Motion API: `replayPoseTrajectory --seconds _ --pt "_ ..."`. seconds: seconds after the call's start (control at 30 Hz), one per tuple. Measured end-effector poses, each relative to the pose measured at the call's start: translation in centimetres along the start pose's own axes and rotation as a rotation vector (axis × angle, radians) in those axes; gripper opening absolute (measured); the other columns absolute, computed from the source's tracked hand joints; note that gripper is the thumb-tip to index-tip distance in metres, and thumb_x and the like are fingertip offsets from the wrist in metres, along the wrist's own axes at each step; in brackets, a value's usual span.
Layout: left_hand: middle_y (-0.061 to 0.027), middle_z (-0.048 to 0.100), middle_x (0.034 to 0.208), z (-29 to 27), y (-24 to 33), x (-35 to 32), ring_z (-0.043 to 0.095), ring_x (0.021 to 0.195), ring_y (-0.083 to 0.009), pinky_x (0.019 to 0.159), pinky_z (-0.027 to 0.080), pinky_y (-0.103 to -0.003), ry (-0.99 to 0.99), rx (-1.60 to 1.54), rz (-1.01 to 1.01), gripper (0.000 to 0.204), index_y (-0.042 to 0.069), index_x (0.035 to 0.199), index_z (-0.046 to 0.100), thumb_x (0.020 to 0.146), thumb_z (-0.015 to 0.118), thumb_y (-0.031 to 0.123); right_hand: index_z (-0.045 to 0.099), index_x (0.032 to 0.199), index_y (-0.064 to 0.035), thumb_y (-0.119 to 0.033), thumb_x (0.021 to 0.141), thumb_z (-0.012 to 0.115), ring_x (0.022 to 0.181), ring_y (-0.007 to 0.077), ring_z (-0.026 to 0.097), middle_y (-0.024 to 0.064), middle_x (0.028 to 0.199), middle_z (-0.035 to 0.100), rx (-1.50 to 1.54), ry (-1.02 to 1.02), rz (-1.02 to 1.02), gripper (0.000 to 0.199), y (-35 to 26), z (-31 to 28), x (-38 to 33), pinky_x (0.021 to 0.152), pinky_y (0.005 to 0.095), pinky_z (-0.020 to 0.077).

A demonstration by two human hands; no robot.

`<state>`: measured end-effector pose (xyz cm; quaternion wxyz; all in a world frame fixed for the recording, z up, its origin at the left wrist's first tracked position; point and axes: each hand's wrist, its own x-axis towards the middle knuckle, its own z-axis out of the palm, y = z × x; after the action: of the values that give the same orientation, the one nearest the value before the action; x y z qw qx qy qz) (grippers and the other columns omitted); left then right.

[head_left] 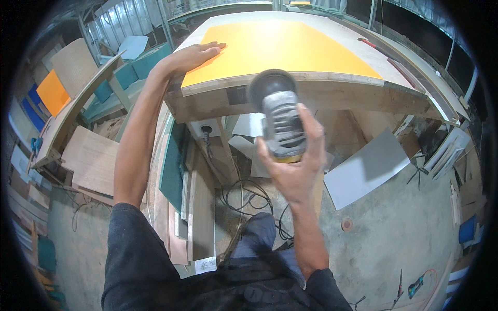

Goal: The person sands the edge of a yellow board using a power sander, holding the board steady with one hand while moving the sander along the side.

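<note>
My left hand (199,56) lies flat, fingers stretched out, on the far left part of an orange-yellow panel (290,49). In my right hand (295,166) is a handheld power tool (282,122) with a ribbed grey body and a round black head, blurred by motion. My fingers wrap around its near end. The tool's head overlaps the panel's front edge; whether it touches the edge, I cannot tell. The panel rests on a pale worktop, above a wooden apron (332,93).
Below the bench hang a plug (206,129) and a coiled black cord (249,197). Boards stand upright at left, by a teal sheet (173,166). A white sheet (368,168) leans at right. A red-handled tool (366,42) lies on the worktop; a teal power tool (416,286) is on the floor.
</note>
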<state>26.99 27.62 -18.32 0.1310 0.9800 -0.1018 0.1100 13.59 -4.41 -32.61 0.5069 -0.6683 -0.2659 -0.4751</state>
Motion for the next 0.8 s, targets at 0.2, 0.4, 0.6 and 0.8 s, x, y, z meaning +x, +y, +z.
replayPoseTrajectory --seconds 0.2,0.4,0.6,0.8 --pt "-0.008 0.043 0.168 0.3 0.4 0.2 0.037 0.156 -0.0299 0.131 0.025 -0.045 0.021 0.043 -0.005 0.065 0.017 0.159 0.049 0.11 0.038 0.058 0.052 0.149 -0.0088 -0.012 0.072 0.092 0.116 0.0297 0.067 0.016 0.135 0.063 0.002 0.07 0.101 0.087 3.6 -4.2 1.4 0.101 0.0421 0.056" --pt "-0.0124 0.051 0.162 -0.9 2.5 1.7 0.045 0.151 -0.0327 0.127 0.032 -0.047 -0.075 0.165 -0.059 0.067 0.018 0.158 0.052 0.109 0.04 0.062 0.052 0.149 -0.0092 -0.018 0.073 0.091 0.124 0.03 0.064 0.0156 0.136 0.063 0.027 0.082 0.017 0.086 4.6 -4.6 1.1 0.103 0.0443 0.0554" --pt "-0.0154 0.052 0.161 -0.7 6.0 6.2 0.048 0.148 -0.0366 0.125 0.034 -0.049 -0.178 0.235 0.003 0.076 0.023 0.162 0.045 0.105 0.042 0.071 0.053 0.15 -0.0157 -0.018 0.071 0.093 0.114 0.0359 0.069 0.0203 0.132 0.061 0.124 -0.032 0.023 0.088 1.4 -0.8 -0.5 0.089 0.0447 0.062" --pt "-0.0143 0.044 0.166 0.5 6.9 6.9 0.04 0.153 -0.0382 0.127 0.028 -0.055 -0.206 0.196 0.023 0.086 0.028 0.163 0.043 0.097 0.039 0.083 0.056 0.15 -0.0251 -0.022 0.071 0.092 0.105 0.0344 0.074 0.0206 0.129 0.063 0.021 0.053 0.075 0.087 4.9 -4.3 1.1 0.078 0.0429 0.0659"
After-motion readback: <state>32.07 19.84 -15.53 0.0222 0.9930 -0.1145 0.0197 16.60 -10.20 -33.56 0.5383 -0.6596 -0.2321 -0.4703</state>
